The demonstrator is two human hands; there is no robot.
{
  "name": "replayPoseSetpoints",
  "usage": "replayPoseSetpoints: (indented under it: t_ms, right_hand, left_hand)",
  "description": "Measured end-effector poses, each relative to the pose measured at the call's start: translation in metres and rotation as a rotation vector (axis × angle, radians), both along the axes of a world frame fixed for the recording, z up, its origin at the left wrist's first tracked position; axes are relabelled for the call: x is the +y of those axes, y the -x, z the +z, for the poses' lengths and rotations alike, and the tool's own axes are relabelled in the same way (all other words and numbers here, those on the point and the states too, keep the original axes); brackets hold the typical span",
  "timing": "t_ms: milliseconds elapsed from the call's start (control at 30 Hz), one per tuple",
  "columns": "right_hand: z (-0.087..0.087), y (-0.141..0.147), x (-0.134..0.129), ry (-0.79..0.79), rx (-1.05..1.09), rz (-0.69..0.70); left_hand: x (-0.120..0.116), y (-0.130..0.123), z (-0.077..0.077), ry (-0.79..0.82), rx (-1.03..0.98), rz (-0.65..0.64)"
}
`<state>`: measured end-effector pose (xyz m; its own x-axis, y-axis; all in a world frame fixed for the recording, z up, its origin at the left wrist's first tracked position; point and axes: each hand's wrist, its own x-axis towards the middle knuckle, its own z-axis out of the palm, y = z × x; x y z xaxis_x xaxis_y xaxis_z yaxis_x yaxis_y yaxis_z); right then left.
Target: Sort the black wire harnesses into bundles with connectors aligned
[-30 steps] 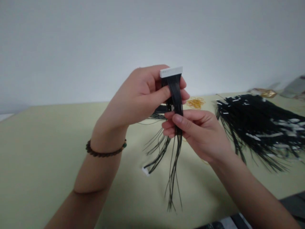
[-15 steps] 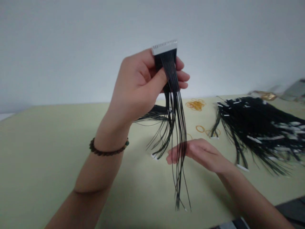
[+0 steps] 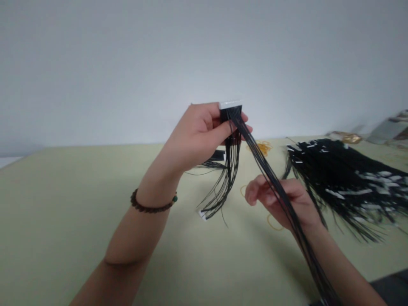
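My left hand is closed around the top of a black wire harness, just below its long white connector. One part of the harness hangs down and ends in a small white connector. The longer wires slant down to the right, past my right hand and along the forearm. That hand is below and right of the left one, its fingers curved and apart. The wires cross in front of its palm without being gripped.
On the right of the pale green table lies a large pile of black wire harnesses with white connectors. Yellow rubber bands are heaped at the back. Another black wire bundle lies behind my left hand.
My left hand has come down and slightly right with the harness. My right hand has moved right, and the long wires that hung straight now slant across it.
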<state>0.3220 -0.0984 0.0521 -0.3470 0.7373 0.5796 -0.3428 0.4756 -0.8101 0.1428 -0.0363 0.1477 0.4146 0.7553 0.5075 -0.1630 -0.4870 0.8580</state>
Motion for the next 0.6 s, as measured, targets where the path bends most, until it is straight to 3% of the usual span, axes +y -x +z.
replayPoseSetpoints:
  t_ms: [267,433,500,600]
  right_hand:
    - [-0.002,0.022,0.010,-0.178,-0.110,-0.389]
    - [0.003,0.038,0.013,-0.207,-0.182,-0.900]
    - [0.007,0.041,0.014,-0.243,-0.255,-0.966]
    - [0.014,0.040,0.013,-0.366,-0.437,-0.953]
  left_hand:
    - [-0.004,0.005,0.002,0.099,0.028,-0.120]
    - [-0.005,0.010,-0.002,0.164,-0.005,-0.183]
    - [-0.005,0.013,-0.006,0.181,-0.034,-0.196]
    - [-0.004,0.017,-0.011,0.193,-0.084,-0.194]
